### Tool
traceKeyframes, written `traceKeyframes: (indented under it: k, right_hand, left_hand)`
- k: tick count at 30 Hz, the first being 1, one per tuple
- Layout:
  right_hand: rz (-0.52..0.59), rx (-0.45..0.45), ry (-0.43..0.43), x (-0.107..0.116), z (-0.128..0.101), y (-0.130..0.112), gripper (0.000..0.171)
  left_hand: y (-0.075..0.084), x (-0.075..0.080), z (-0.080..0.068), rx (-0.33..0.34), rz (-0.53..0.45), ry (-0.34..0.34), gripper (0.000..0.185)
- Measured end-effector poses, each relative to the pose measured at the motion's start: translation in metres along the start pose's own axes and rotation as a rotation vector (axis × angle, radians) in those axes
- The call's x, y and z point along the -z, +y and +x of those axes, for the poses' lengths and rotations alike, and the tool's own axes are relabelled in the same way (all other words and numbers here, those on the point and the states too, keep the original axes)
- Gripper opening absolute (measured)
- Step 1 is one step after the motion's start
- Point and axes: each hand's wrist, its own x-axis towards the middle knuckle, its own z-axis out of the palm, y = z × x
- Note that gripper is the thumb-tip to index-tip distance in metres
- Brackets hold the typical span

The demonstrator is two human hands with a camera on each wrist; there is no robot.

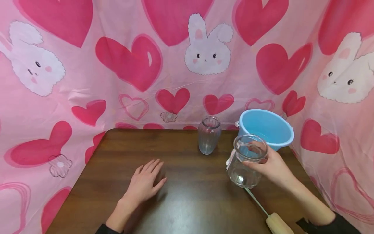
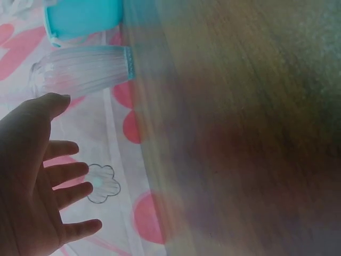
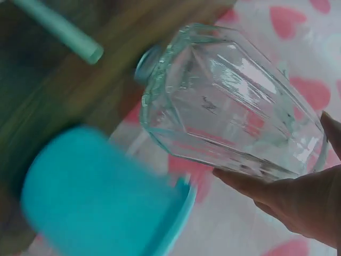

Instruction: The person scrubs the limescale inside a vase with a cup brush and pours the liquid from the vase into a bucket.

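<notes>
We held the glass jar point(image 1: 246, 161) in our right hand point(image 1: 273, 167), fingers curled round its upper wall just under the rim, its base barely off the brown table point(image 1: 187, 195) or resting on it; we could not tell which. The jar sat just in front of the blue bucket point(image 1: 266, 128), which we take as our landmark. We judged the jar stiff, smooth and breakable, fairly heavy for its size, and likely to slip if wet; its faceted sides, clear in the right wrist view point(image 3: 234, 106), gave the best purchase, low on the neck rather than at the thin rim.

Our left hand point(image 1: 144, 185) lay flat on the table, well to the left of the bucket, fingers straight and slightly spread, holding nothing.

A ribbed glass vase point(image 1: 209, 135) stood upright just left of the bucket, near the jar, and could be knocked. A brush with a wooden handle point(image 1: 277, 224) lay in front of the bucket, its thin stem running under the jar.
</notes>
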Motion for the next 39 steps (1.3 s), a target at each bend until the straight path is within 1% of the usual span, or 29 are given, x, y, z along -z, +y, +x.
traceKeyframes:
  k: [2, 4, 10, 12, 14, 16, 18, 24, 28, 30, 34, 39]
  right_hand:
    - [0.035, 0.035, -0.006, -0.024, 0.01, -0.006, 0.068]
    - [0.079, 0.057, -0.032, -0.047, 0.022, -0.013, 0.07]
    - [0.206, 0.078, -0.11, -0.116, 0.059, -0.031, 0.071]
    - [0.247, 0.083, -0.096, -0.137, 0.073, -0.036, 0.07]
    - [0.281, 0.092, -0.06, -0.156, 0.088, -0.039, 0.07]
    - [0.288, 0.095, -0.011, -0.172, 0.103, -0.041, 0.072]
    - [0.278, 0.078, 0.043, -0.185, 0.118, -0.042, 0.075]
    - [0.198, 0.064, 0.169, -0.212, 0.155, -0.037, 0.077]
    - [0.204, 0.067, 0.22, -0.225, 0.173, -0.024, 0.074]
    - [0.21, 0.066, 0.235, -0.229, 0.178, -0.017, 0.075]
    - [0.21, 0.056, 0.228, -0.234, 0.181, -0.006, 0.076]
    - [0.194, 0.093, 0.213, -0.237, 0.185, -0.001, 0.077]
  left_hand:
    - [0.0, -0.001, -0.001, 0.003, 0.005, 0.01, 0.065]
    - [0.0, -0.002, -0.002, 0.008, 0.007, 0.022, 0.064]
    - [0.001, -0.002, -0.004, 0.009, 0.014, 0.042, 0.062]
    - [0.0, 0.0, -0.004, 0.012, 0.022, 0.046, 0.062]
    - [-0.002, 0.001, -0.005, 0.017, 0.035, 0.052, 0.063]
    - [-0.003, 0.002, -0.005, 0.023, 0.046, 0.053, 0.064]
    - [-0.004, 0.003, -0.006, 0.026, 0.053, 0.051, 0.063]
    - [-0.003, 0.002, -0.01, 0.037, 0.058, 0.047, 0.061]
    - [-0.002, 0.0, -0.01, 0.033, 0.047, 0.053, 0.06]
    - [-0.001, 0.0, -0.009, 0.028, 0.043, 0.05, 0.061]
    - [-0.001, 0.001, -0.01, 0.029, 0.038, 0.04, 0.06]
    - [-0.003, 0.003, -0.011, 0.035, 0.039, 0.042, 0.059]
